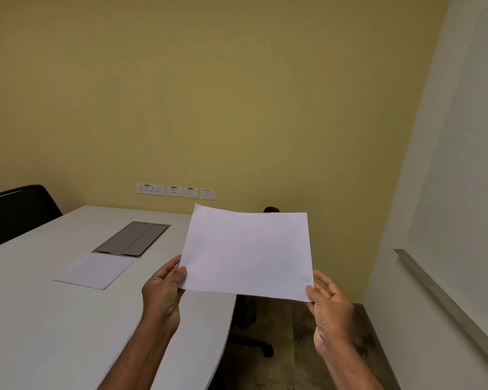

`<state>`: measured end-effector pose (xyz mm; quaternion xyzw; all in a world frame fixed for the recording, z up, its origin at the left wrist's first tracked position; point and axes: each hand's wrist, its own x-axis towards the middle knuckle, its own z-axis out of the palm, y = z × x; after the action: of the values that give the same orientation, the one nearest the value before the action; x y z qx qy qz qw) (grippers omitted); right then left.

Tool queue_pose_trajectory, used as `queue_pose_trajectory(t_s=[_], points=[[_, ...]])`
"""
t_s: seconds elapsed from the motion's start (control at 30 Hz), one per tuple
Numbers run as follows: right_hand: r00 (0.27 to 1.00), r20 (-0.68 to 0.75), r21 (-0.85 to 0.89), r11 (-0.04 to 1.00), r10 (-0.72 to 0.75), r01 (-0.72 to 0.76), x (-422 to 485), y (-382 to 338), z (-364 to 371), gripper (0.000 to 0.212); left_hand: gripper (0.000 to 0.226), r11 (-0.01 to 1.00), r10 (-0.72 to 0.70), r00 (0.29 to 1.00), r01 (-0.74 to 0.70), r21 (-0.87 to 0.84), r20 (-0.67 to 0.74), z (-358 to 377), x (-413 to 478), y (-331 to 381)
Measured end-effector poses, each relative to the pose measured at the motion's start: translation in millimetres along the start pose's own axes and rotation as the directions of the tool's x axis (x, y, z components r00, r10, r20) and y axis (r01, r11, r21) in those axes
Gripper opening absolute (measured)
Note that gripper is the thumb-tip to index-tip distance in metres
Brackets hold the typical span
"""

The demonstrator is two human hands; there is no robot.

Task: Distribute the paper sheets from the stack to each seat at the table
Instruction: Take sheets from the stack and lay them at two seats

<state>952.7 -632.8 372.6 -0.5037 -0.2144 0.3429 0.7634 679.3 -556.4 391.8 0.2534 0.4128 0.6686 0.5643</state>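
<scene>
A blank white paper sheet (247,253) is held up in the air over the table's right edge. My left hand (164,291) pinches its lower left corner and my right hand (330,308) pinches its lower right corner. On the white table (40,319), left of the held sheet, lies the stack of paper (93,271), flat and apart from both hands.
A grey cable hatch (131,239) is set into the tabletop beyond the stack. A dark chair (14,212) stands at the far left. Another dark chair (248,325) sits mostly hidden behind the held sheet at the table's right side. A whiteboard ledge (445,302) runs along the right wall.
</scene>
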Motion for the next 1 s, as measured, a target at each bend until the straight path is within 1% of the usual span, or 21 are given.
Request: queue_pose_trajectory(t_s=[0.17,0.33,0.63,0.83,1.0], points=[[0.998,0.016,-0.028,0.997,0.066,-0.066,53.3,18.6,37.3,0.033,0.035,1.0,0.007,0.998,-0.006,0.009,-0.058,18.5,49.2,0.2],[0.991,0.034,-0.055,0.99,0.131,-0.129,99.6,40.3,70.2,0.031,0.035,1.0,-0.005,0.992,0.007,0.014,-0.123,25.6,98.4,-8.9],[0.97,0.054,-0.109,0.967,0.238,-0.231,193.4,89.3,128.9,0.026,0.033,0.998,0.045,0.968,-0.032,0.055,-0.248,53.3,189.2,-31.6],[0.944,0.059,-0.136,0.94,0.324,-0.314,259.4,126.1,163.9,0.023,0.034,0.997,0.065,0.931,-0.045,0.063,-0.359,68.9,248.1,-55.5],[0.909,0.037,-0.15,0.902,0.415,-0.405,286.8,163.4,191.0,0.022,0.036,0.997,0.071,0.891,-0.049,0.061,-0.447,65.6,289.6,-67.7]])
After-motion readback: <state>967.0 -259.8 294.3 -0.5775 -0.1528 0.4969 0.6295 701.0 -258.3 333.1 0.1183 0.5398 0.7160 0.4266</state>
